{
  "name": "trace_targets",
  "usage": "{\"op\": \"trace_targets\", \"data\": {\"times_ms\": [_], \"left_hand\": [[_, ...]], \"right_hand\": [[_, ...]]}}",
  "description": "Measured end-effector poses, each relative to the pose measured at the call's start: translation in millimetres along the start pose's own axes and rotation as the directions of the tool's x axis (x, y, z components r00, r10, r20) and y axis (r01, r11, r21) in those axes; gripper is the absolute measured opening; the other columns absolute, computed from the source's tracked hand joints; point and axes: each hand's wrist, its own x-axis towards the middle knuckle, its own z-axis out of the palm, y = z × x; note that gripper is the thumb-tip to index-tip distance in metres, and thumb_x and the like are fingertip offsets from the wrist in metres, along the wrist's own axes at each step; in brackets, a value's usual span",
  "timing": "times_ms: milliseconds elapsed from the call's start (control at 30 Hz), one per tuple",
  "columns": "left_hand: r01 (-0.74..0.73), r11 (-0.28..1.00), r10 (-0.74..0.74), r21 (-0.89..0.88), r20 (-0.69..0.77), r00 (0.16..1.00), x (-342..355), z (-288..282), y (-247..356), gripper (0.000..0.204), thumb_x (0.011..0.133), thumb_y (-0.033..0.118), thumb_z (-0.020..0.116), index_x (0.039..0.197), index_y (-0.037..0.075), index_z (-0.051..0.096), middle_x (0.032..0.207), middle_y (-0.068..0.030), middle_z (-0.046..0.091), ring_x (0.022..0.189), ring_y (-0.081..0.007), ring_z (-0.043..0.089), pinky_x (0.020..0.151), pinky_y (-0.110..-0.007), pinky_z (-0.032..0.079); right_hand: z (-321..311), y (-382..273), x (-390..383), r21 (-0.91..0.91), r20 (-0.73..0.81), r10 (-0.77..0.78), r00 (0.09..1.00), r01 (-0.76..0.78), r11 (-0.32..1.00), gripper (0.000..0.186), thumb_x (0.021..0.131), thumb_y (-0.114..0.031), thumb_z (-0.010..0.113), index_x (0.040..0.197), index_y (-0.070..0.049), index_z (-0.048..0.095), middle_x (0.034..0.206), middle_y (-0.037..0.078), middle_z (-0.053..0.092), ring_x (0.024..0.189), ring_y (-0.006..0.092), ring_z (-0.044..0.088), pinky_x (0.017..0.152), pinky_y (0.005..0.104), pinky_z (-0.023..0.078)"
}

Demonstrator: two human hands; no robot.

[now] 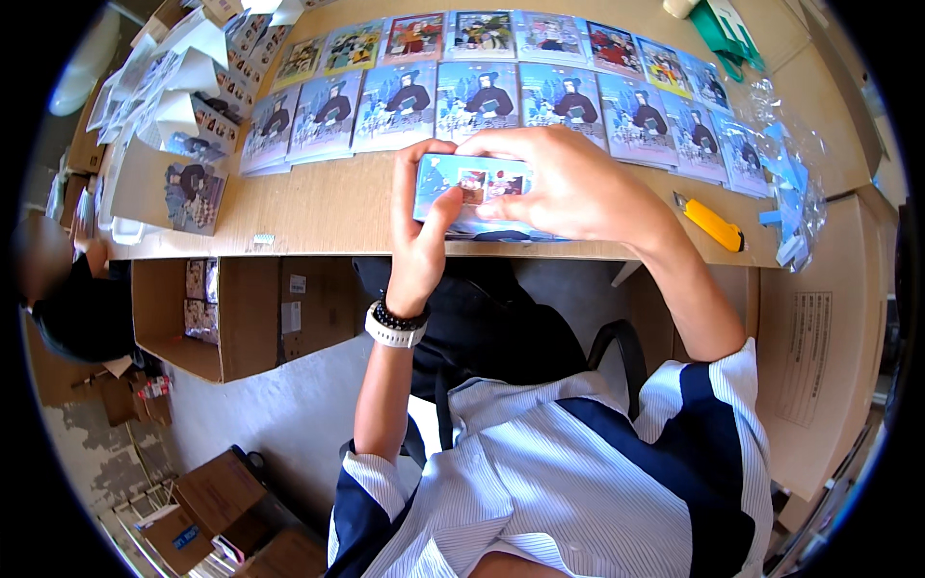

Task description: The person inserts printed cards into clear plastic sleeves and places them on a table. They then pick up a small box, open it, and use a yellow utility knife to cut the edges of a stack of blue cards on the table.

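Observation:
Both my hands hold a blue stack of picture cards (pixel 436 175) over the table's near edge. My left hand (pixel 418 236) grips its left end, with the thumb lying across the printed face. Around the right end and far side curls my right hand (pixel 583 183), its thumb also on the face. Just beyond lie two rows of printed picture cards (pixel 477 96). The nearer row repeats a dark-clothed figure on pale blue; the farther row (pixel 482 34) has varied pictures.
A yellow box cutter (pixel 713 225) lies right, beside crumpled clear wrap (pixel 805 188). Opened printed boxes (pixel 183 183) pile up on the left of the table (pixel 308 207). Below it stands a cardboard box (pixel 246 318). Another person's sleeve (pixel 82 308) shows far left.

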Motion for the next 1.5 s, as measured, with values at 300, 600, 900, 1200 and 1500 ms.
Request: {"op": "trace_targets", "data": {"times_ms": [300, 600, 900, 1200, 1500], "left_hand": [[0.045, 0.999, -0.045, -0.002, 0.085, 0.995, 2, -9, 5, 0.042, 0.096, 0.011, 0.055, 0.138, 0.005, 0.053, 0.13, -0.0077, 0.06, 0.117, -0.0164, 0.057, 0.104, -0.033, 0.045], [0.102, 0.994, -0.1, -0.035, 0.057, 0.993, 8, -2, 2, 0.037, 0.102, 0.009, 0.054, 0.138, 0.004, 0.051, 0.124, -0.0068, 0.061, 0.106, -0.0122, 0.061, 0.094, -0.03, 0.05], [0.107, 0.994, -0.107, -0.001, 0.008, 0.994, 9, -1, 1, 0.035, 0.102, 0.008, 0.051, 0.137, 0.003, 0.052, 0.123, -0.0086, 0.061, 0.105, -0.0139, 0.063, 0.092, -0.031, 0.051], [0.093, 0.996, -0.093, 0.001, 0.017, 0.996, 8, -3, 0, 0.035, 0.103, 0.01, 0.051, 0.137, 0.003, 0.052, 0.123, -0.0094, 0.063, 0.107, -0.0147, 0.063, 0.094, -0.032, 0.051], [0.15, 0.988, -0.15, 0.046, -0.003, 0.989, 7, 0, 6, 0.037, 0.102, 0.012, 0.052, 0.138, 0.006, 0.052, 0.119, -0.0099, 0.065, 0.104, -0.0151, 0.064, 0.088, -0.032, 0.054]], "right_hand": [[3, 1, 1, 0.0, 0.001, -0.004, 1.0, 0.004, 1.0, 0.047, 0.085, -0.023, 0.083, 0.127, -0.004, 0.072, 0.103, 0.023, 0.077, 0.089, 0.0372, 0.075, 0.082, 0.0418, 0.058], [-12, 0, 20, 0.067, 0.237, 0.165, 0.957, -0.185, 0.98, 0.049, 0.089, -0.017, 0.074, 0.133, -0.002, 0.062, 0.128, 0.021, 0.069, 0.118, 0.0306, 0.067, 0.1, 0.041, 0.051], [-18, 11, 35, 0.149, 0.424, 0.198, 0.884, -0.284, 0.947, 0.054, 0.091, -0.023, 0.078, 0.138, -0.007, 0.055, 0.133, 0.016, 0.062, 0.134, 0.0283, 0.053, 0.106, 0.0431, 0.045], [-21, 13, 40, 0.195, 0.545, 0.254, 0.799, -0.415, 0.889, 0.065, 0.089, -0.021, 0.078, 0.144, -0.008, 0.046, 0.136, 0.016, 0.056, 0.13, 0.0252, 0.052, 0.108, 0.0398, 0.042], [-22, -5, 45, 0.127, 0.53, 0.315, 0.788, -0.44, 0.889, 0.071, 0.082, -0.015, 0.077, 0.142, 0.002, 0.042, 0.112, 0.017, 0.059, 0.103, 0.022, 0.059, 0.086, 0.0357, 0.046]]}}
